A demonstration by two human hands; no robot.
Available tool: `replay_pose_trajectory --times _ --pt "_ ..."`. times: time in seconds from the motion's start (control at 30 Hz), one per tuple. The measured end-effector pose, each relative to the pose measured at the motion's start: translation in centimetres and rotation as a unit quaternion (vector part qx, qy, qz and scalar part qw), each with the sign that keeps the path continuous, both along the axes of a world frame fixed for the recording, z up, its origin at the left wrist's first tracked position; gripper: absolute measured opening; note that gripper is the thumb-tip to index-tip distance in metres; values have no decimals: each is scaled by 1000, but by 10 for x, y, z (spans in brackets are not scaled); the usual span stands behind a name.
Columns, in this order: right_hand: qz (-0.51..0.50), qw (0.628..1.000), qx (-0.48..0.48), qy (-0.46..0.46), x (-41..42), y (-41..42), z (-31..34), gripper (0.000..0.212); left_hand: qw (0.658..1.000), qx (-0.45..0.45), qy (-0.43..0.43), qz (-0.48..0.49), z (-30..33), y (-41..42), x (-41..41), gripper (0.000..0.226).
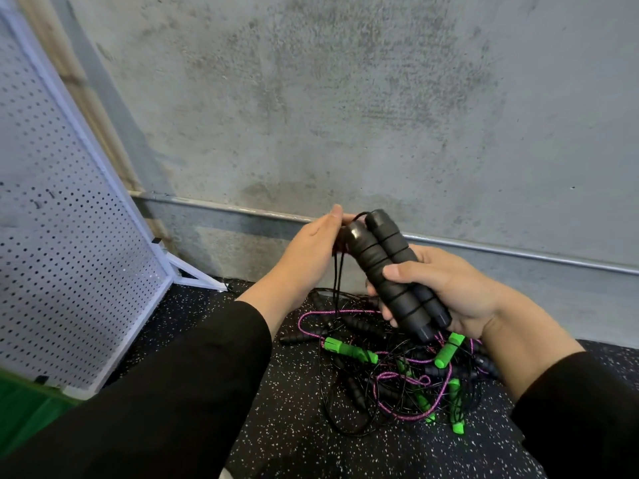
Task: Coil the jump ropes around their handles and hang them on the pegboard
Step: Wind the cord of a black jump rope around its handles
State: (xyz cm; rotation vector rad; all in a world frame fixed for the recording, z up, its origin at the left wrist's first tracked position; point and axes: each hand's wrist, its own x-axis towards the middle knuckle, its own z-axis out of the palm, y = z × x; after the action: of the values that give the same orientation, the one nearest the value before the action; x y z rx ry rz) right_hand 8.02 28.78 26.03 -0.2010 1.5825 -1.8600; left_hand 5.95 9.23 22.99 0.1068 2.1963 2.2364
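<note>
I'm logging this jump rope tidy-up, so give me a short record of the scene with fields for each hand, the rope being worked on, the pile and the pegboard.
right hand: right hand grips the pair of black handles held side by side
left hand: left hand at the handles' top end, guiding the black cord
cord state: several turns already around the handles; a length hangs down to the floor
pile: tangled ropes with black and green handles, pink and black cords, on the speckled floor
pegboard: white pegboard at left, leaning; no rope visible on it
</note>
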Motion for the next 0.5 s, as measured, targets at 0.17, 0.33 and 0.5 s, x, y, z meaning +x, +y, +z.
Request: replay_pose_trajectory --times 0.17,0.33,0.5 --pt "-41 996 -66 48 0 -3 5 23 999 37 3 -11 10 13 6 46" --pt "-104 989 -85 65 -6 -1 8 24 988 -139 55 -36 8 23 9 25" --pt "-180 979 51 85 -10 6 5 10 976 -201 19 -79 10 26 11 28"
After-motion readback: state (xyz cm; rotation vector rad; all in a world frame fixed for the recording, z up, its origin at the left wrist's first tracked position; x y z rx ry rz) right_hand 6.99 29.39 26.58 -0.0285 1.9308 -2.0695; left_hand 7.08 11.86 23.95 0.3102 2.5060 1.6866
